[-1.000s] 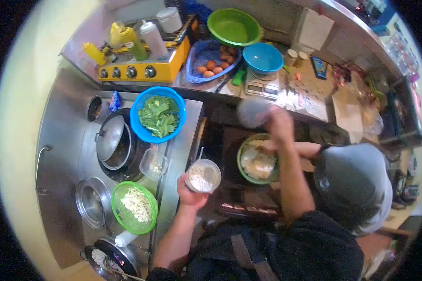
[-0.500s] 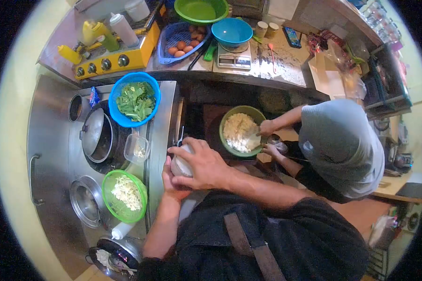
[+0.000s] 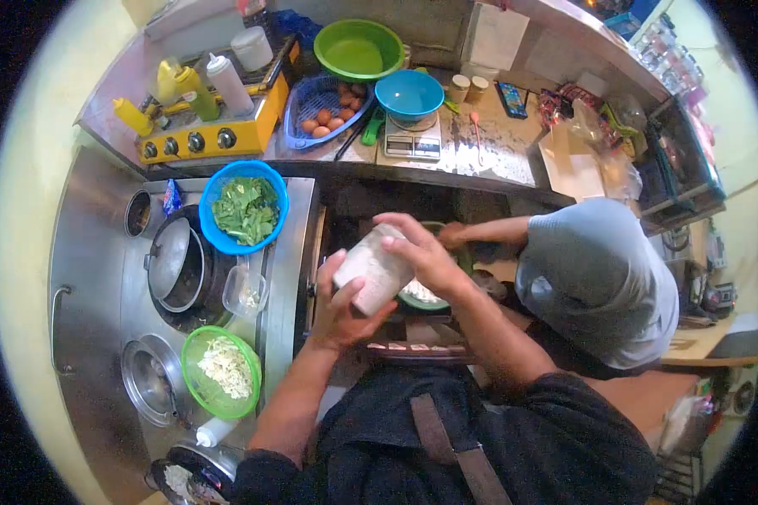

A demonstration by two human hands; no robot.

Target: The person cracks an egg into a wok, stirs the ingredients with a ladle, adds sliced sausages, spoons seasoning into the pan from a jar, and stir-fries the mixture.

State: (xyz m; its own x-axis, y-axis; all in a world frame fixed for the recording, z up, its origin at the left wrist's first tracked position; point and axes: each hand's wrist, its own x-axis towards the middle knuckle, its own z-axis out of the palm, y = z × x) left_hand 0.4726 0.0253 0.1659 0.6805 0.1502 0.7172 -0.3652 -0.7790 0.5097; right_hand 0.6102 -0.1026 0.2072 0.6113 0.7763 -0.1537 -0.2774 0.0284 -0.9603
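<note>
A clear container of white powder [image 3: 374,271] is tilted on its side in front of my chest. My left hand [image 3: 345,313] grips its lower end, with the fingers curled round it. The upper end is held by my right hand [image 3: 423,252], thumb on the near side. Just behind my right hand, partly hidden by it, is a green basin [image 3: 430,305] with white and pale contents. A co-worker's hand [image 3: 453,236] is at the far rim of that basin.
The co-worker in a grey cap [image 3: 594,278] crouches at the right. On the left steel counter are a blue basket of leaves [image 3: 244,207], a pot [image 3: 181,269] and a green basket [image 3: 221,372]. Eggs [image 3: 322,124], a blue bowl [image 3: 408,94] and a scale [image 3: 412,145] stand behind.
The container, upright in my left hand earlier, is now tilted between both hands. My right hand came from over the basin to the container, and both hands have since moved right.
</note>
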